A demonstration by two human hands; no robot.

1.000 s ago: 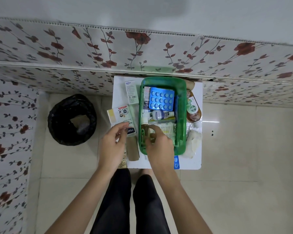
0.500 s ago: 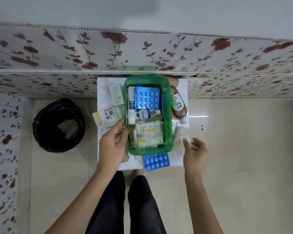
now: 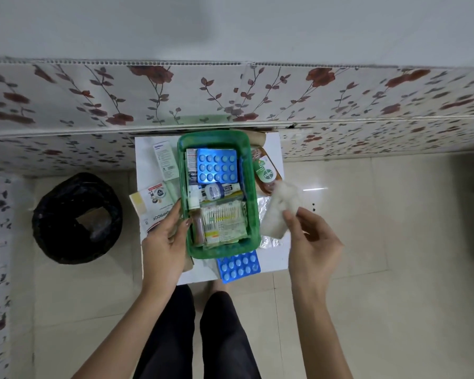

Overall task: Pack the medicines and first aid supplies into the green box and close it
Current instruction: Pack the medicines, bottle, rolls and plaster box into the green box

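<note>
Floral wall panels run behind a small white table [image 3: 278, 149] pushed against the wall, w/ a black bin [image 3: 77, 217] on the tile floor to its left. On the table sits the green box [image 3: 251, 187], open, no lid on it; I can't pick out a lid anywhere for sure, a pale green strip behind the box may be it.

Left hand [image 3: 166, 242] rests against the box's near-left wall, thumb hooked over the rim, steadying it rather than gripping any item. Right hand [image 3: 312, 239] pinches a white cotton wad [image 3: 281, 212] betw. thumb & fingertips, held just right of the box, above a crinkly clear wrapper.

Risks, as I judge them:
- Cotton is light & fluffy; a loose pinch could drop or shed it on the way over the rim.
- Box already looks crowded: blue blister pack [image 3: 216, 166], small tubes, a round jar, cotton buds pack [image 3: 225, 222]. Stuffing the wad on top may stand proud & stop the lid seating.
- Dettol bottle [image 3: 264, 170], white cartons [image 3: 164, 162] on the left & a second blister strip [image 3: 238, 265] hanging off the table's near edge are all still outside. That strip could get knocked to the floor.

Box itself: translucent green plastic, rounded corners, shallow, contents laid flat in rows.
</note>
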